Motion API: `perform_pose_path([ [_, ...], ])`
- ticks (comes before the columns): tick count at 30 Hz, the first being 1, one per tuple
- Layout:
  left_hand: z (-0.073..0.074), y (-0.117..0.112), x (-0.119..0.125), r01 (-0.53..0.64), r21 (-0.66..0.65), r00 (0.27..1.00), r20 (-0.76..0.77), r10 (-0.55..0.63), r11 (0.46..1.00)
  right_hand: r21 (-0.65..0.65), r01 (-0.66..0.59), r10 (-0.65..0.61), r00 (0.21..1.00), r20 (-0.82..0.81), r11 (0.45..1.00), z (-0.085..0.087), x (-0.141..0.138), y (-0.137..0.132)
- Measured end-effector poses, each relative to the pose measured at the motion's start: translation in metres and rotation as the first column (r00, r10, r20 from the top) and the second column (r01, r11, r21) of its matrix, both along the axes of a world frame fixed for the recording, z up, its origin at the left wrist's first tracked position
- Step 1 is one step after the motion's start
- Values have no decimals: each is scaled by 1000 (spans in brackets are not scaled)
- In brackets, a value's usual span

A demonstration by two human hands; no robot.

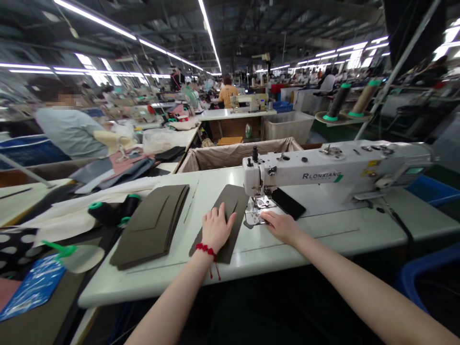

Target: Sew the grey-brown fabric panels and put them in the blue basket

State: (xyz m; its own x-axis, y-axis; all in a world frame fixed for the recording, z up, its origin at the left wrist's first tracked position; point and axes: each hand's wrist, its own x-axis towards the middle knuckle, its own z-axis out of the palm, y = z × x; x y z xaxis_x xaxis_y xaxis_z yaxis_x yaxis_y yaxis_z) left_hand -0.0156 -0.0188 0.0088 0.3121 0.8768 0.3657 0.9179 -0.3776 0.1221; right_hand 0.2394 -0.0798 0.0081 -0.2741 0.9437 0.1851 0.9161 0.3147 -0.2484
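Note:
My left hand [216, 229], with a red cord bracelet at its wrist, lies flat with fingers spread on a dark olive-grey panel [224, 251]. That panel has a slit and lies left of the sewing machine [298, 167]. At the needle plate [254, 218], my right hand [282, 226] has its fingers drawn together near the presser foot; what they hold, if anything, is hidden. A stack of similar panels [151, 225] rests on the table to the left. Behind my right hand a black phone [288, 203] lies beside the needle area.
Dark thread cones [104, 213] stand left of the stack. A fabric-lined bin [223, 155] sits behind the table [172, 282]. Two thread spools [336, 103] are on a stand at the right. A co-worker in a light shirt [68, 129] is at the left.

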Motion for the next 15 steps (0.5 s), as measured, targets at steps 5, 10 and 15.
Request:
perform_pose_path([
  [5, -25, -66, -34, -15, -51, 998, -56, 12, 999, 12, 63, -61, 991, -116, 998, 7, 15, -27],
  [10, -26, -113, -43, 210, -131, 971, -92, -222, 969, -26, 247, -244, 932, -269, 969, 5, 29, -85],
  [15, -13, -93, -20, 384, -151, 910, -102, -401, 911, -158, 305, -343, 844, -411, 939, -1, 16, -136],
])
